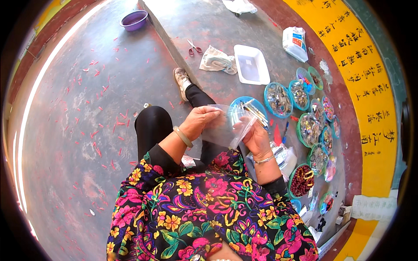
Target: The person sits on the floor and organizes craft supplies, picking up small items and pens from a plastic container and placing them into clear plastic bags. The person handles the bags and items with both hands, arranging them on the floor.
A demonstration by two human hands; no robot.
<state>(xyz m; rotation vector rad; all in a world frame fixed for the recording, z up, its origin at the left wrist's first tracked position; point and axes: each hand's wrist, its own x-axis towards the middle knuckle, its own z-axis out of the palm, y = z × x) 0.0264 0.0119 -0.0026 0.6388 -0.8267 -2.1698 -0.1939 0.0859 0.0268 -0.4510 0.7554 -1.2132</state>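
Observation:
Above my lap, both hands hold a clear plastic bag. My left hand, with a pale bangle at the wrist, is closed on its left side, thumb pressed against the fingers. My right hand, wearing a silver bracelet, grips the bag's bunched right edge. Some of its fingers are seen through the film. I cannot make out anything inside the bag. Just beyond the right hand stands a round blue basket with long, thin pale and metallic pieces, partly covered by the bag.
Several round baskets of small parts stand to my right, one with dark red beads. Ahead lie a white tray, a cloth and scissors. A purple basin stands far left. Red scraps litter the floor.

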